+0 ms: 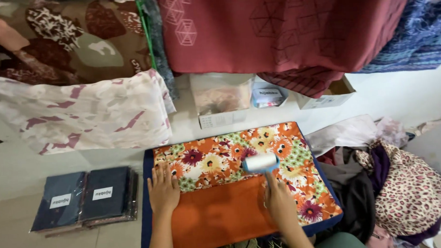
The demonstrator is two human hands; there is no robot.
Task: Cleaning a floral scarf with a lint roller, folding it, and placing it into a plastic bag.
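Right grip: I had my right hand (280, 201) clenched around the handle of a lint roller (261, 163), its white drum with blue ends lying across the flowered cloth just right of centre frame
Left grip: my left hand (163, 189) was released, palm flat and fingers spread, pressing on the cloth near its left edge
Cloth: the flowered cloth (222, 160) in orange, green and white lay over a plain orange fabric (219, 214), both on a dark blue board (146, 205) at lower centre
Lower left: I saw two dark blue wrapped packets (84, 197) with white labels, side by side on the floor, well apart from my hands
Upper left: a white and pink patterned sheet (83, 111) hung below a brown one (66, 36)
Top centre: a dark red fabric (285, 29) hung above small boxes (268, 95)
Right: a heap of clothes, a leopard print piece (411, 190) on top
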